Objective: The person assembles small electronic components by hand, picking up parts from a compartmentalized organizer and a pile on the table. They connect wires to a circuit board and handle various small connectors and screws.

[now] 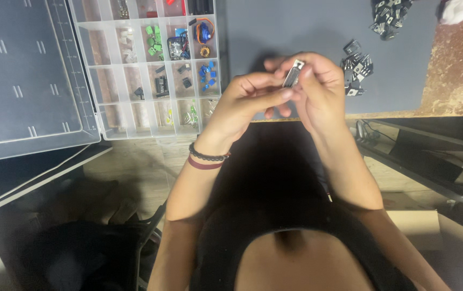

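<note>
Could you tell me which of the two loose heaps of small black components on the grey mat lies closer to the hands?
The lower heap, right beside the right hand. The other heap sits farther off at the mat's top edge.

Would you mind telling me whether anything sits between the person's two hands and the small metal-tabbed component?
Nothing visible does. Both the left hand and the right hand already pinch the small metal-tabbed component directly, raised above the grey mat.
</note>
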